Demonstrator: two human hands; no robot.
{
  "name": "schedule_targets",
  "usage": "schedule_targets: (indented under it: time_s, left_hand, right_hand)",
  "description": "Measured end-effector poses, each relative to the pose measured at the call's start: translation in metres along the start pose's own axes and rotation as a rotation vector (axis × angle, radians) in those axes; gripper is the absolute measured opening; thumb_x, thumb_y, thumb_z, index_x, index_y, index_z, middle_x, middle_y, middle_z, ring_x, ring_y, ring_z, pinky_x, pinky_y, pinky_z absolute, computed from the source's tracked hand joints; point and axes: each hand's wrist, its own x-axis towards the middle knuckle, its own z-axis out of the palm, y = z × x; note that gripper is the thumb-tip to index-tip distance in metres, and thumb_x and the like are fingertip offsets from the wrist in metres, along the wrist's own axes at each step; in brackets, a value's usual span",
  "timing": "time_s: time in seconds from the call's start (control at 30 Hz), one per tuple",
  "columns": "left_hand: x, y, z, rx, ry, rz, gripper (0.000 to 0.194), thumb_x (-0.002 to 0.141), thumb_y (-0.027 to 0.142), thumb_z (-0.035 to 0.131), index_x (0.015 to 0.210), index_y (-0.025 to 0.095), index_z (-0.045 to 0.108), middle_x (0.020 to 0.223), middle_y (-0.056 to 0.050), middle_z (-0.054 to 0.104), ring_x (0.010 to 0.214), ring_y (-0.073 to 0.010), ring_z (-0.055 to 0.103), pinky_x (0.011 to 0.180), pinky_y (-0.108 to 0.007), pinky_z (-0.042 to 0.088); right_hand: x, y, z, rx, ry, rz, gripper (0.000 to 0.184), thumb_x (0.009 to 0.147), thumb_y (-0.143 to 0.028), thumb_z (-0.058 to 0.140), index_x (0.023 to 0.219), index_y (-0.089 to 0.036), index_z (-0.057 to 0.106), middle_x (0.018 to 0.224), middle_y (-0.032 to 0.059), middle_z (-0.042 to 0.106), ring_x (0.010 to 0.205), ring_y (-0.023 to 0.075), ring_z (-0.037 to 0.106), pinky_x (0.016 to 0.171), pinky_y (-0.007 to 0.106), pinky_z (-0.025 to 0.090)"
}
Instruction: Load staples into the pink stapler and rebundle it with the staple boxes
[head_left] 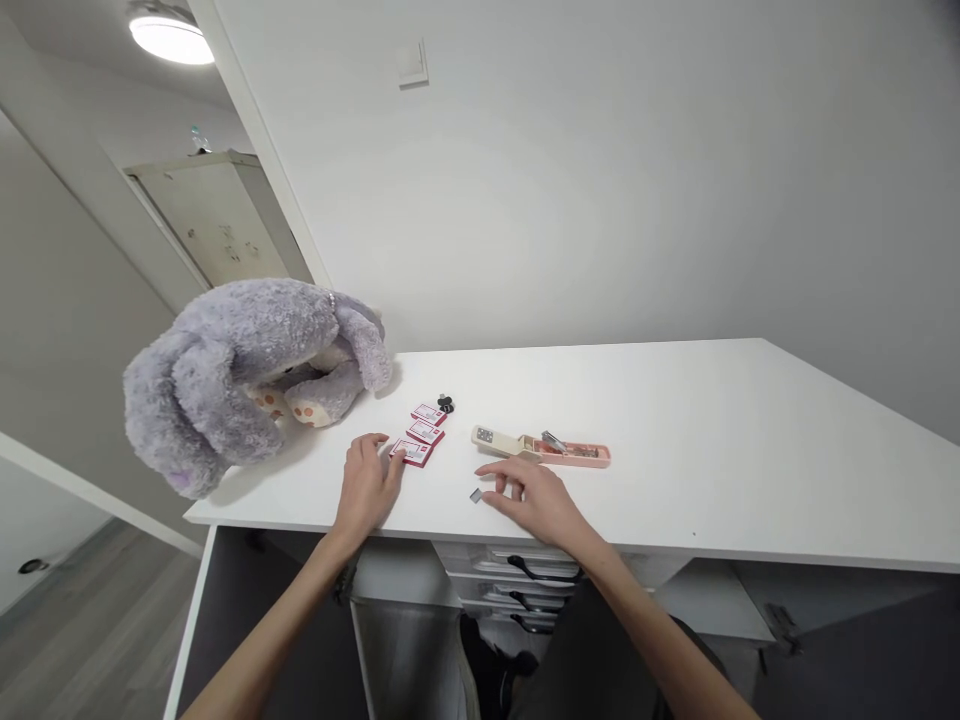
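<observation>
My left hand [366, 484] rests at the near end of a row of small red-and-white boxes, its thumb at the edge of the nearest box [412, 452]. Its fingers are apart and grip nothing that I can see. Behind that one lie the middle box [425, 432] and the far box [429, 413]. My right hand [534, 497] hovers low over the tabletop, thumb and forefinger spread. Just left of its thumb tip lies a small flat grey piece [475, 495]. Beyond this hand is a long, unfolded cream-and-pink case [592, 456] with a small metallic item [553, 441] on it.
A large purple-grey plush toy [262, 325] slumps on the left end of the white desk [712, 430]. Small black objects [446, 403] sit behind the boxes. Drawers with black handles [544, 571] are below the desk's front edge; a wall stands behind.
</observation>
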Motion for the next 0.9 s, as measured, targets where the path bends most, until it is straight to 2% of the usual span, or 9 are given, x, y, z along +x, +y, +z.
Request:
schedule_targets:
  time_s: [0.13,0.27,0.33,0.4,0.5,0.57,0.7,0.77,0.9]
  left_hand:
    - [-0.001,0.010,-0.005,0.040,0.046,0.074,0.041,0.101,0.044,0.048,0.129,0.014,0.049,0.130,-0.021,0.051,0.125,-0.0370,0.052,0.104,-0.055,0.049]
    - [-0.003,0.022,-0.007,0.056,0.076,0.191,0.037,0.102,0.039,0.052,0.129,0.014,0.051,0.135,-0.022,0.048,0.132,-0.0377,0.050,0.108,-0.056,0.047]
    - [-0.006,0.030,-0.005,0.030,0.055,0.266,0.035,0.101,0.038,0.055,0.129,0.016,0.051,0.138,-0.021,0.047,0.133,-0.0367,0.049,0.109,-0.055,0.047]
    - [-0.009,0.042,-0.002,-0.020,0.010,0.356,0.037,0.100,0.037,0.058,0.131,0.018,0.050,0.144,-0.021,0.045,0.137,-0.0353,0.048,0.111,-0.054,0.047]
    - [-0.011,0.065,0.004,-0.085,-0.079,0.497,0.043,0.100,0.038,0.059,0.137,0.020,0.048,0.152,-0.021,0.043,0.146,-0.0353,0.041,0.117,-0.056,0.041]
    - [-0.010,0.081,0.009,-0.104,-0.141,0.566,0.049,0.101,0.039,0.057,0.145,0.021,0.043,0.161,-0.020,0.037,0.152,-0.0354,0.033,0.121,-0.057,0.036]
    - [-0.004,0.102,0.017,-0.119,-0.235,0.610,0.057,0.103,0.039,0.053,0.154,0.022,0.035,0.169,-0.015,0.028,0.159,-0.0338,0.019,0.125,-0.059,0.029]
    - [0.000,0.106,0.020,-0.127,-0.263,0.617,0.058,0.102,0.038,0.053,0.155,0.022,0.035,0.169,-0.014,0.028,0.160,-0.0330,0.015,0.127,-0.058,0.024]
    - [0.002,0.105,0.026,-0.118,-0.315,0.599,0.058,0.101,0.039,0.052,0.154,0.020,0.038,0.165,-0.013,0.037,0.158,-0.0332,0.019,0.128,-0.059,0.019]
  right_hand:
    - [0.006,-0.002,0.009,-0.164,-0.022,-0.023,0.015,0.092,-0.039,0.071,0.102,-0.035,0.081,0.097,0.0009,0.072,0.079,0.0186,0.064,0.067,0.029,0.041]
    - [0.006,-0.002,0.011,-0.135,0.001,-0.019,0.012,0.093,-0.038,0.071,0.094,-0.031,0.081,0.102,0.0013,0.073,0.076,0.0176,0.064,0.069,0.030,0.042]
    - [0.004,-0.002,0.009,-0.038,0.018,-0.020,0.016,0.094,-0.039,0.068,0.096,-0.028,0.080,0.106,0.0024,0.074,0.074,0.0167,0.064,0.073,0.032,0.045]
    - [0.003,-0.001,0.006,0.134,0.022,-0.006,0.023,0.095,-0.043,0.065,0.100,-0.024,0.078,0.102,0.0046,0.075,0.075,0.0175,0.066,0.075,0.033,0.049]
    - [0.002,0.000,0.002,0.415,0.032,0.049,0.040,0.095,-0.054,0.062,0.107,-0.018,0.074,0.086,0.0061,0.075,0.073,0.0188,0.067,0.065,0.031,0.051]
    - [0.001,0.002,-0.001,0.537,0.090,0.076,0.047,0.090,-0.063,0.065,0.105,-0.018,0.072,0.084,0.0057,0.074,0.068,0.0174,0.065,0.059,0.029,0.050]
    - [-0.003,0.005,-0.008,0.656,0.231,0.118,0.050,0.086,-0.069,0.066,0.092,-0.020,0.069,0.076,0.0020,0.068,0.057,0.0138,0.056,0.054,0.028,0.048]
    - [-0.007,0.007,-0.016,0.681,0.290,0.131,0.048,0.087,-0.068,0.065,0.092,-0.021,0.069,0.074,0.0006,0.065,0.056,0.0131,0.052,0.051,0.027,0.045]
    - [-0.010,0.006,-0.044,0.653,0.394,0.156,0.047,0.088,-0.065,0.068,0.099,-0.020,0.072,0.072,-0.0009,0.060,0.058,0.0129,0.050,0.052,0.026,0.045]
